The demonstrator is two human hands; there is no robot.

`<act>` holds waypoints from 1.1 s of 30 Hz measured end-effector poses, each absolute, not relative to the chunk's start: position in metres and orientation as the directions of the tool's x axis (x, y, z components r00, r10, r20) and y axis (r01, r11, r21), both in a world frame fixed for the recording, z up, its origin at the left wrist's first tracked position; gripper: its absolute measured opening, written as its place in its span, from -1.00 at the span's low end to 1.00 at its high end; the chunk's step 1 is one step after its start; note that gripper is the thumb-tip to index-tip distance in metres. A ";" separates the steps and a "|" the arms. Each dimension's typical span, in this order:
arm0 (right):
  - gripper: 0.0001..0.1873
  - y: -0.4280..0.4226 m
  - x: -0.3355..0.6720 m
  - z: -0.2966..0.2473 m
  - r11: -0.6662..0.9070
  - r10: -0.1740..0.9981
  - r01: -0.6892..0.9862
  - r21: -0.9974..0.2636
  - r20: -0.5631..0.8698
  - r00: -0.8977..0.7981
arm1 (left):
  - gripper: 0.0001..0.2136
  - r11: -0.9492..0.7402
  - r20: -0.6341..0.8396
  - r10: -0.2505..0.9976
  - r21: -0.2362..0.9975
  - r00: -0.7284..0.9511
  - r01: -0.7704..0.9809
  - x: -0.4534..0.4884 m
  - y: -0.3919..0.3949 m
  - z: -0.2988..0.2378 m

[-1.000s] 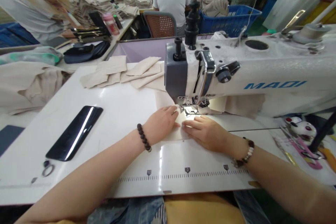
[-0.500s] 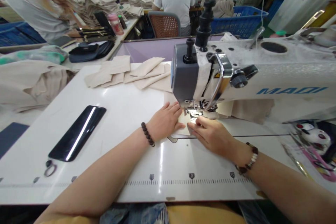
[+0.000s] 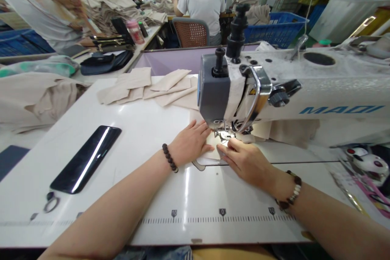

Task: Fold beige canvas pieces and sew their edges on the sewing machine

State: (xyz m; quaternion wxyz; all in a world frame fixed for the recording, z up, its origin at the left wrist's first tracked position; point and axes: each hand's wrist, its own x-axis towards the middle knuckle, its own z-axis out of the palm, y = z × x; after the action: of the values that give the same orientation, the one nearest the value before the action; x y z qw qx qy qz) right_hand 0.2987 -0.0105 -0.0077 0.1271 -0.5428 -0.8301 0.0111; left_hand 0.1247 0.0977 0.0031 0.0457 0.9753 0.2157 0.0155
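A beige piece of fabric [image 3: 212, 152] lies on the white table under the needle area of a sewing machine [image 3: 213, 89]. My left hand [image 3: 191, 141] rests flat on its left side, fingers stretched toward the machine head and thumb apart. On the near right edge, my right hand [image 3: 248, 160] has its thumb and fingertips pressed together on the fabric, just in front of the lit presser foot [image 3: 226, 135]. The machine head hides the fabric's far part. More beige cloth [image 3: 294, 130] shows beneath the machine arm.
Loose beige fabric pieces [image 3: 137, 83] lie behind my left hand. A black phone [image 3: 87, 158] with a ring strap is at left. Scissors with pink handles [image 3: 370, 189] lie at far right. Co-workers sit beyond, near a blue basket [image 3: 274, 32].
My view has tilted slightly, so the table sits a little lower. Both hands stay almost in place on the fabric. The person ahead has shifted, and a raised hand now shows.
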 end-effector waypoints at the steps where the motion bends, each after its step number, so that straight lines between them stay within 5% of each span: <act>1: -0.71 -0.010 0.298 -0.008 0.409 0.904 0.899 -0.156 0.201 -0.377 | -0.59 -0.903 0.011 0.421 0.098 0.907 0.418 0.125 0.098 0.003; 7: -0.72 -0.010 0.299 -0.008 0.409 0.904 0.897 -0.168 0.209 -0.373 | -0.67 -0.910 0.058 0.411 0.090 0.910 0.405 0.125 0.097 0.005; 13: -0.66 -0.012 0.305 -0.013 0.566 0.800 0.814 -0.129 0.324 -0.505 | -0.76 -0.977 0.069 0.145 0.166 0.987 0.132 0.117 0.083 0.008; 33: -0.69 -0.005 0.301 -0.014 0.337 0.927 0.933 -0.127 0.218 -0.305 | -0.85 -0.922 0.146 0.366 0.190 0.919 0.338 0.126 0.099 -0.001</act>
State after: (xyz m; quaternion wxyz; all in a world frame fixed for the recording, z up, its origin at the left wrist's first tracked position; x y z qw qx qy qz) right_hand 0.3009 -0.0048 -0.0135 0.1268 -0.5758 -0.8076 -0.0117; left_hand 0.1264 0.0991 -0.0010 0.0806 0.9762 0.1803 0.0899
